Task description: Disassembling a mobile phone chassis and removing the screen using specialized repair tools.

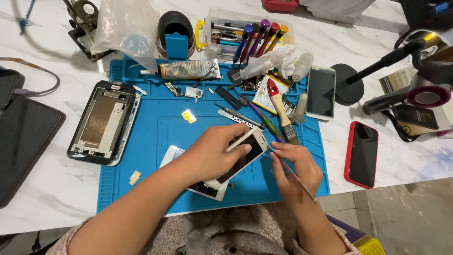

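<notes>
My left hand [212, 153] grips a white phone [245, 158] tilted up above the blue work mat [155, 137]. My right hand [295, 170] pinches a thin metal tool [298, 178] whose tip meets the phone's upper right edge. Under my left hand lies a second white phone part [172, 154] flat on the mat. A brush [282, 113] with a red and wooden handle lies just beyond my right hand.
An opened phone frame [101, 120] lies at the mat's left edge. A box of screwdrivers [245, 35] stands at the back. A white phone [321, 92] and a red-cased phone [362, 153] lie to the right. A dark tablet [23, 141] is far left.
</notes>
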